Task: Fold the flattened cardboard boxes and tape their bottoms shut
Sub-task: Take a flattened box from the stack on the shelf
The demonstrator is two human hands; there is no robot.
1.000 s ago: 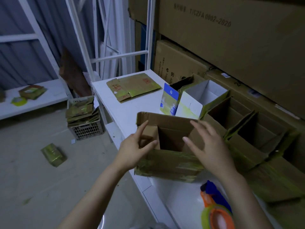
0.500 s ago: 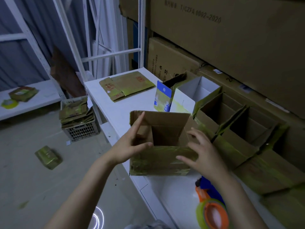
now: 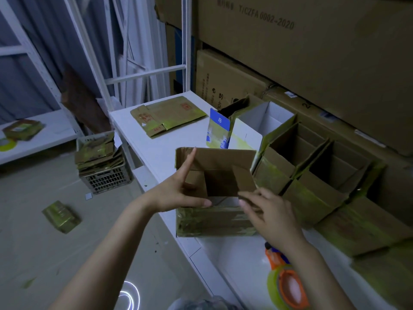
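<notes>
A brown cardboard box point(image 3: 214, 220) with greenish tape on its near wall stands at the front edge of the white table point(image 3: 154, 148), flaps up and inside open. My left hand point(image 3: 176, 193) lies against its left side, forefinger straight up along the left flap, thumb stretched over the near edge. At the near right corner, my right hand point(image 3: 272, 218) pinches the lower edge of the right inner flap. An orange tape dispenser point(image 3: 288, 285) with a yellowish roll lies on the table below my right wrist.
Several folded open boxes point(image 3: 297, 151) stand in a row at the right, against big stacked cartons point(image 3: 312, 52). A flattened box point(image 3: 167, 117) lies at the table's far end. On the floor stand a crate point(image 3: 105, 180) of flattened boxes and a loose box point(image 3: 61, 217).
My right hand has slid from the top of the near flap down to the near right corner. The right inner flap now stands up inside. My left hand stays at the left flap.
</notes>
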